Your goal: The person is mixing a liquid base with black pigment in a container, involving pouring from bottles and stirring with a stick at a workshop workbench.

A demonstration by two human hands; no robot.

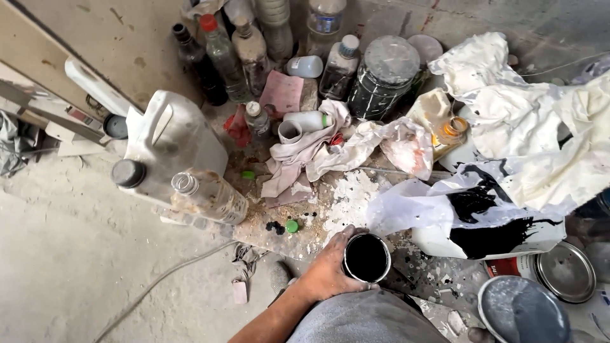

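Wrapping its fingers around a small round can [366, 257] of black liquid, the left hand [329, 272] is holding it upright just above the person's grey-clad knee [368, 321], at the near edge of a littered floor. Nothing of the right hand is showing. Just right of the can, a white plastic sheet smeared with black paint [473, 216] is lying over a pale container, and two round metal lids [564, 272] are resting near the lower right corner. Beyond the can, spilled white powder [351, 202] is spreading across the floor beside crumpled stained rags [330, 149]. To the left, a big white jug [166, 143] is lying tilted, with a clear bottle [208, 195] touching it, and dusty bottles [244, 54] are standing along the wall.
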